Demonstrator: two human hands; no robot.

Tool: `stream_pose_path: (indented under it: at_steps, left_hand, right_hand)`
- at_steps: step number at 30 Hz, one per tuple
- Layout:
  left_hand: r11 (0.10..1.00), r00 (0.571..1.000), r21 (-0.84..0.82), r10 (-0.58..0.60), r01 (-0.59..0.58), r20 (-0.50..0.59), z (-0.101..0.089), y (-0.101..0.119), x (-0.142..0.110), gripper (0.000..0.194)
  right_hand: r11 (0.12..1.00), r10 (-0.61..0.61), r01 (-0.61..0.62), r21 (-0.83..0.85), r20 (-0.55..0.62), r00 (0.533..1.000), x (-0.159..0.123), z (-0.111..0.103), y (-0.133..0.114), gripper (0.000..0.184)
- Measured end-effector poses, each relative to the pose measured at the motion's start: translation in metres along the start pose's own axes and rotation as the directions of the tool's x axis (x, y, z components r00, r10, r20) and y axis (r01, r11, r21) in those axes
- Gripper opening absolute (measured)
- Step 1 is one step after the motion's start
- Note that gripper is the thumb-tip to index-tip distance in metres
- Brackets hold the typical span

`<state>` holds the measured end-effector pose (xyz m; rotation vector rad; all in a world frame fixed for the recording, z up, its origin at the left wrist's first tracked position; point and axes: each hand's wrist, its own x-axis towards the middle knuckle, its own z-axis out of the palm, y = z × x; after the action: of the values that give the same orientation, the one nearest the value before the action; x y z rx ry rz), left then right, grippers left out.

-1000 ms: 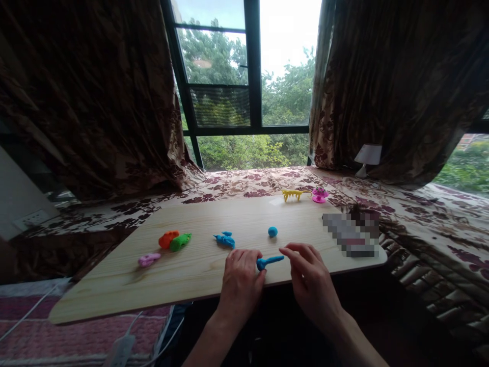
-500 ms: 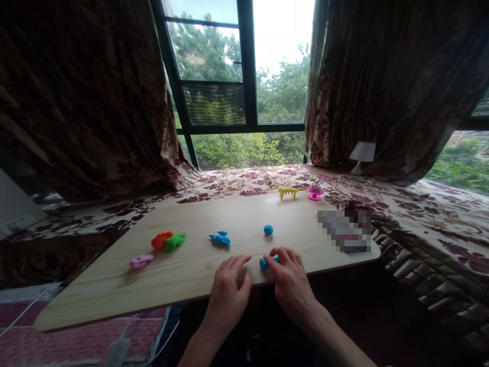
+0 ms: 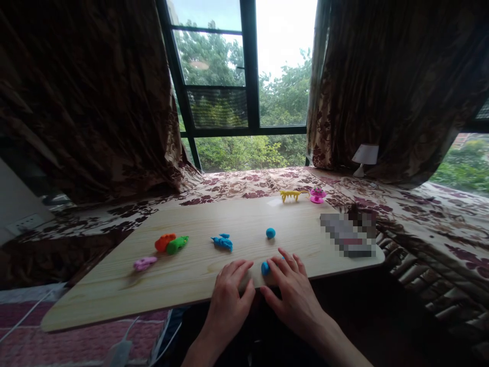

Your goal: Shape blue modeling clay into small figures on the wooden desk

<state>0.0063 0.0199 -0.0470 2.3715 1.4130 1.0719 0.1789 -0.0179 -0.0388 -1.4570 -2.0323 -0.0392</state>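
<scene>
My right hand lies over a blue lump of modelling clay near the table's front edge. Its fingers are stretched out and slightly spread on top of the clay, thumb out to the side; part of the lump is hidden beneath them. To its left, my left hand rests at the edge with fingers loosely extended, thumb apart, holding nothing. Beyond the right hand sits a small blue clay ball. A blue clay figure with a pointed end lies farther left.
On the pale wooden table, orange, green and pink clay pieces lie at left. At the back are a yellow four-legged figure and a pink stand. A blurred-out flat item lies at right.
My right thumb has moved off the blue lump toward the table edge, and the fingers now spread flatter over it. The left hand has barely changed. The view has shifted slightly.
</scene>
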Motion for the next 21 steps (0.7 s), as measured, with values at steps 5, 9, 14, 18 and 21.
stream_pose_path:
  at_steps: [5,9,14,18,21]
  left_hand:
    - [0.998,1.0,-0.065,0.016,-0.017,-0.005,0.004,0.012,0.004,0.031]
    - [0.992,0.998,-0.113,0.055,-0.051,0.033,0.005,0.026,0.014,0.026]
    - [0.992,0.998,-0.119,0.05,-0.045,0.033,0.007,0.026,0.02,0.022]
    - [0.99,0.999,-0.136,0.041,-0.037,0.028,0.01,0.024,0.017,0.023]
    - [0.989,0.999,-0.148,0.024,-0.018,0.038,0.01,0.025,0.015,0.02]
  right_hand:
    - [1.0,-0.001,0.002,-0.02,0.034,0.999,-0.016,-0.01,0.0,0.039]
    - [1.0,-0.002,0.003,-0.016,0.063,0.998,-0.003,-0.012,0.008,0.043]
    - [0.998,-0.007,0.012,-0.065,0.081,0.997,0.002,-0.015,0.019,0.045]
    - [0.995,-0.015,0.025,-0.101,0.098,0.995,-0.008,-0.011,0.015,0.042]
    - [0.992,-0.001,0.012,-0.126,0.083,0.997,-0.01,-0.008,0.011,0.044]
